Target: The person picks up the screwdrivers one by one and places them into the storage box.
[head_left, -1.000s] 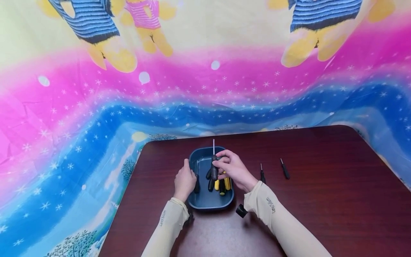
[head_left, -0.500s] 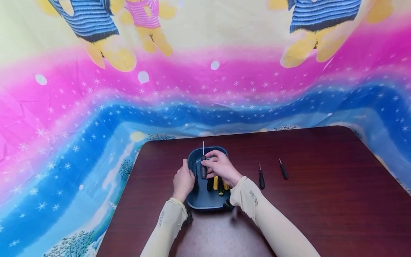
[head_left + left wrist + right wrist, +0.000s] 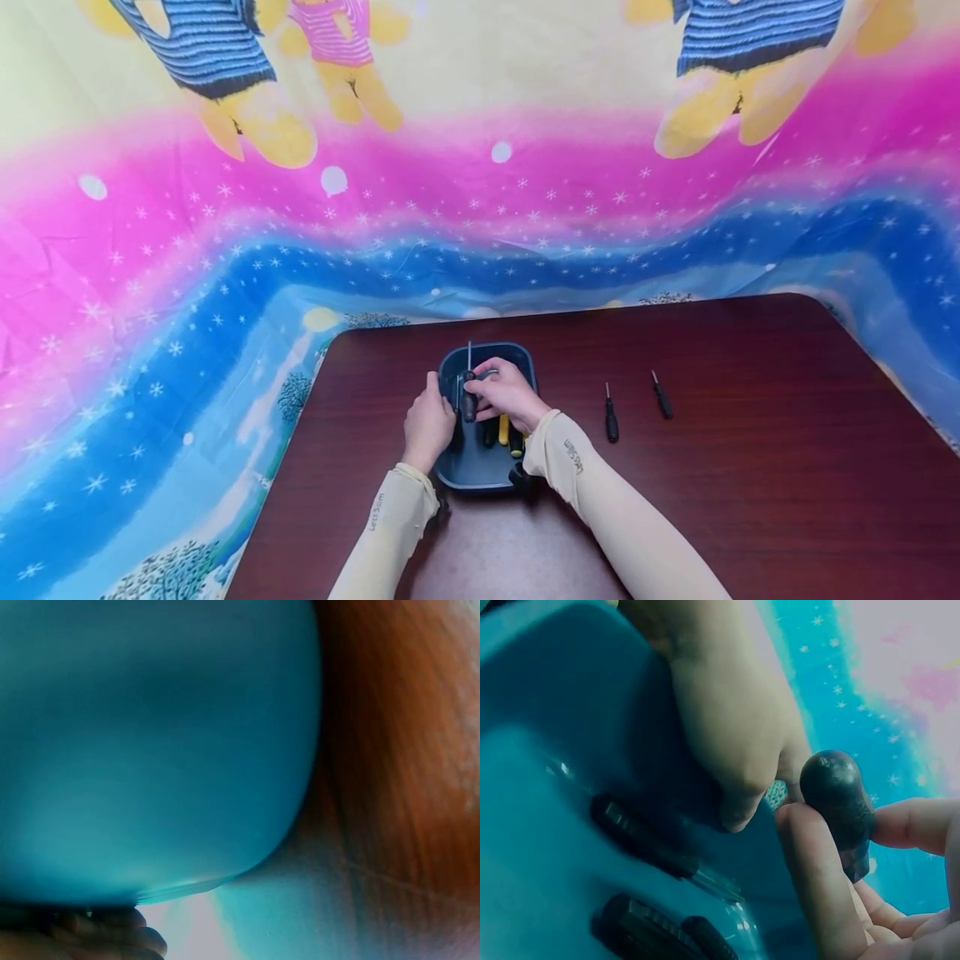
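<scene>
My right hand [image 3: 510, 396] pinches a screwdriver [image 3: 469, 406] by its dark handle, above the left part of a blue-grey bin [image 3: 476, 477]. Its metal shank points away from me. My left hand [image 3: 429, 425] grips the bin's left wall, the thumb over the rim. Another screwdriver [image 3: 641, 836] with a black handle lies inside along that wall, in the right wrist view. Beside it is a second dark handle [image 3: 641, 930]. Several black and yellow handles [image 3: 504, 429] lie in the bin's right part, partly hidden by my right hand. Mostly the bin's outer wall [image 3: 165, 765] fills the left wrist view.
Two small black screwdrivers lie on the dark red table [image 3: 750, 467] right of the bin, one nearer [image 3: 611, 423] and one farther right [image 3: 662, 398]. A printed cloth [image 3: 525, 192] hangs behind the table's back edge.
My right hand has moved left with the screwdriver, from the bin's middle to its left side, and then slightly lower. The left hand stays on the bin wall.
</scene>
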Motion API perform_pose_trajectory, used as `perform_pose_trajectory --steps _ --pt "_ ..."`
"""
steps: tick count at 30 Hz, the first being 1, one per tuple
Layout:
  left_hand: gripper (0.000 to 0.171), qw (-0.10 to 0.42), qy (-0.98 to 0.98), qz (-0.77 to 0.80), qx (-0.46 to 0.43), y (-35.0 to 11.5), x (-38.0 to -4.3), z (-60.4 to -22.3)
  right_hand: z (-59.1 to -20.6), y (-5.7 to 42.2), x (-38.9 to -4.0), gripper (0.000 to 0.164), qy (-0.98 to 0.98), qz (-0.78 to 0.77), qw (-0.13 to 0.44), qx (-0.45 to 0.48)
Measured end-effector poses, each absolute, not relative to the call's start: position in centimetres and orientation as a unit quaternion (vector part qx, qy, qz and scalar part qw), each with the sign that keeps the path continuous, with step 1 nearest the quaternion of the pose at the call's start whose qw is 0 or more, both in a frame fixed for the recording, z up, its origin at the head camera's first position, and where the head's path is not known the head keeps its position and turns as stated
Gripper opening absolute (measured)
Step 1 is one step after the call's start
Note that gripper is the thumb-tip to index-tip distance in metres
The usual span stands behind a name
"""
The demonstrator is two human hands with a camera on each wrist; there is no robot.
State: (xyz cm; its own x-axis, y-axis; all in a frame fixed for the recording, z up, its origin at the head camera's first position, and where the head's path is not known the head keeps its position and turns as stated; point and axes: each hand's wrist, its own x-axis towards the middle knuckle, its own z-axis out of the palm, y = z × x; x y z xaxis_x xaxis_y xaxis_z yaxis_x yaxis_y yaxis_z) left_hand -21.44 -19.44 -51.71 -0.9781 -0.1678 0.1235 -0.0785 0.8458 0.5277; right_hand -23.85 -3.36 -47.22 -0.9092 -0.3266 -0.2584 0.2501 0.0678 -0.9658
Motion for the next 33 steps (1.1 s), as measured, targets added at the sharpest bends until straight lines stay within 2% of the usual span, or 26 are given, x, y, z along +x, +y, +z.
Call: perform_pose_trajectory --steps 10,21,33 --pt "0.04 0.078 -0.957 -0.271 0.066 -19.5 -21.4 -51.7 -47.8 -4.0 -24.3 0.031 0.749 -0.629 0.207 -0.019" --pt "0.042 0.078 -0.959 -0.263 0.066 -19.5 -21.5 -51.7 -48.0 -4.5 -24.4 0.034 0.764 -0.599 0.238 -0.021" --pt "0.045 0.07 -0.958 -0.267 0.073 -19.5 -21.4 -51.7 -48.9 -5.3 -24.8 0.03 0.796 -0.554 0.243 -0.028"
